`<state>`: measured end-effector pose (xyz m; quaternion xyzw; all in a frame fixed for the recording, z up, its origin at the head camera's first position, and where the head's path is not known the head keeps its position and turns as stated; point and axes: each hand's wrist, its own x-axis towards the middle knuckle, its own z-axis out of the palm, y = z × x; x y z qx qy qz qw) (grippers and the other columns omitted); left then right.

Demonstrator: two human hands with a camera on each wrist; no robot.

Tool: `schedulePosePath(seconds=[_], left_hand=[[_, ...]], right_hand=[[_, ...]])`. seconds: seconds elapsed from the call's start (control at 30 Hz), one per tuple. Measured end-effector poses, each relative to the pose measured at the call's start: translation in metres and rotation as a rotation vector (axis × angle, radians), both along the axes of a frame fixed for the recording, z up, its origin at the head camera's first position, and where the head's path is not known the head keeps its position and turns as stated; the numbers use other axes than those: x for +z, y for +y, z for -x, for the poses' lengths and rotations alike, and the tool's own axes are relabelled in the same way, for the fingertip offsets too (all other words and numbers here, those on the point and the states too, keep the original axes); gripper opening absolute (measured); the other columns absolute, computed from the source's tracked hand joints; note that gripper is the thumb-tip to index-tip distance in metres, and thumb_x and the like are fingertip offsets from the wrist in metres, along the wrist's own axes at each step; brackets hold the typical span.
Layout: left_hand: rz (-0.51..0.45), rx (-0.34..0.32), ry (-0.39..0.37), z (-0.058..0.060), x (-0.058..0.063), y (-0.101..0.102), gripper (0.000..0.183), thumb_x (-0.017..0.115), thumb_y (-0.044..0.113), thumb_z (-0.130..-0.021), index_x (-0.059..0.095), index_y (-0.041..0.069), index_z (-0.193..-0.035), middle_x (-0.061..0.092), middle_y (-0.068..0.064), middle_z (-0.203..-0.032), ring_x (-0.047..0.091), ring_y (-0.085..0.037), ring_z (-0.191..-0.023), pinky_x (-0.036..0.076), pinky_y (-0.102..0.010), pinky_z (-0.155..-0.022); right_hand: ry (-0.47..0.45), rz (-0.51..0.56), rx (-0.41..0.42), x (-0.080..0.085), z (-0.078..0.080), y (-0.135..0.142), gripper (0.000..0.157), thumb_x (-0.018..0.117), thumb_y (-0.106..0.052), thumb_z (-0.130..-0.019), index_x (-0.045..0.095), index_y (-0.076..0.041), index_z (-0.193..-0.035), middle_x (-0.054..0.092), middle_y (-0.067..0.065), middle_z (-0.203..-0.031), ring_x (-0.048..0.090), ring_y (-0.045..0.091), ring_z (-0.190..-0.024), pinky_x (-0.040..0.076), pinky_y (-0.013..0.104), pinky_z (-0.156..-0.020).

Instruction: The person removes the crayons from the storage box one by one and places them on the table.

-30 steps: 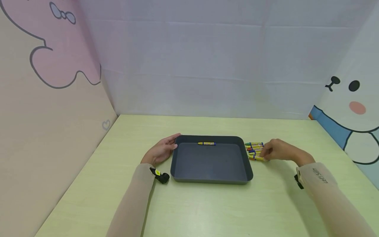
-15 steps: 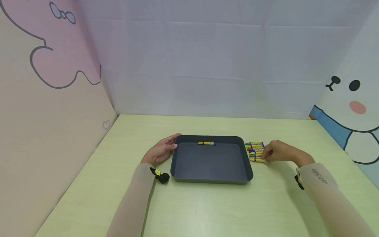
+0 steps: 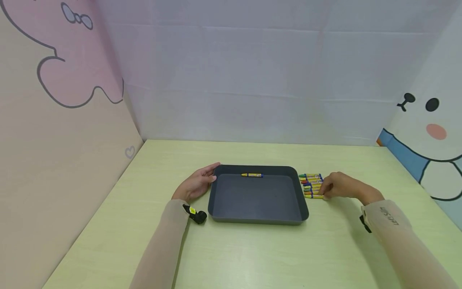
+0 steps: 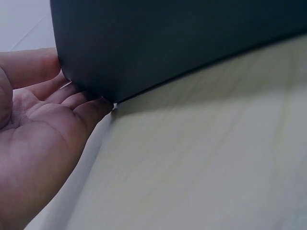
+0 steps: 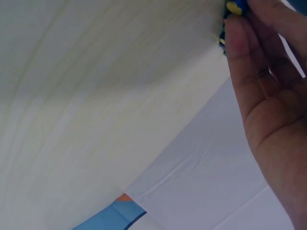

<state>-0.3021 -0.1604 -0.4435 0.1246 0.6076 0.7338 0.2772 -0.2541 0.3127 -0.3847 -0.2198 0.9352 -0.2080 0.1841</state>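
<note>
A dark grey rectangular tray [image 3: 258, 200] sits on the table, with one yellow-wrapped crayon [image 3: 252, 175] lying near its far wall. My left hand [image 3: 196, 184] rests against the tray's left side, its thumb at the rim. In the left wrist view, the fingers [image 4: 91, 108] touch the tray's dark outer wall [image 4: 144, 43] near its bottom corner. To the right of the tray, several crayons [image 3: 311, 184] lie side by side in a row. With thumb and fingertips my right hand [image 3: 341, 186] pinches the right end of the nearest yellow crayon [image 3: 313, 196]. Fingers partly hide the row's right ends.
The pale wooden table [image 3: 249, 253] reaches to a white cloth backdrop [image 3: 231, 80]. Printed panels stand at the left [image 3: 72, 132] and right [image 3: 429, 160]. A black wrist camera [image 3: 197, 216] sits beside the tray's lower left corner.
My right hand has shifted slightly toward me with the yellow crayon, which now lies lower in the row, showing an orange crayon above it. The left hand and tray have stayed put.
</note>
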Motion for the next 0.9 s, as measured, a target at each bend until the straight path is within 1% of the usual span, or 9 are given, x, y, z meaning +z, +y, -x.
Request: schedulePosePath(seconds=[0.3, 0.57, 0.77, 0.9], left_hand=[[-0.012, 0.004, -0.001, 0.0007, -0.0015, -0.0002, 0.066, 0.042, -0.007, -0.097, 0.015, 0.010, -0.155, -0.012, -0.004, -0.162, -0.015, -0.020, -0.148, 0.002, -0.039, -0.120], [-0.003, 0.003, 0.001, 0.0001, -0.0010, 0.0001, 0.066, 0.043, -0.006, -0.097, 0.016, 0.011, -0.155, -0.012, -0.004, -0.162, -0.015, -0.021, -0.148, 0.002, -0.040, -0.120], [0.007, 0.001, 0.009, 0.0005, -0.0023, 0.0000, 0.065, 0.042, -0.005, -0.097, 0.016, 0.011, -0.155, -0.012, -0.004, -0.162, -0.015, -0.021, -0.148, 0.002, -0.040, -0.120], [0.006, 0.005, 0.004, 0.0006, -0.0021, -0.0001, 0.066, 0.042, -0.005, -0.097, 0.017, 0.012, -0.155, -0.011, -0.003, -0.162, -0.014, -0.021, -0.148, 0.002, -0.040, -0.120]], right_hand=[[-0.003, 0.007, -0.006, -0.0013, 0.0005, 0.0001, 0.011, 0.076, -0.008, -0.079, 0.076, -0.005, -0.090, 0.070, 0.003, -0.090, 0.058, 0.009, -0.078, 0.049, 0.025, -0.067], [-0.005, -0.016, -0.008, -0.0014, 0.0006, 0.0009, 0.012, 0.075, -0.009, -0.080, 0.076, -0.006, -0.091, 0.070, 0.003, -0.091, 0.058, 0.009, -0.079, 0.049, 0.024, -0.069], [-0.017, 0.013, -0.017, 0.0029, 0.0002, 0.0000, 0.014, 0.076, -0.009, -0.079, 0.076, -0.006, -0.093, 0.071, 0.004, -0.093, 0.061, 0.011, -0.081, 0.051, 0.025, -0.069], [-0.017, 0.032, -0.013, 0.0058, 0.0010, -0.0011, 0.014, 0.073, -0.006, -0.081, 0.075, -0.006, -0.095, 0.071, 0.005, -0.094, 0.063, 0.011, -0.081, 0.052, 0.024, -0.068]])
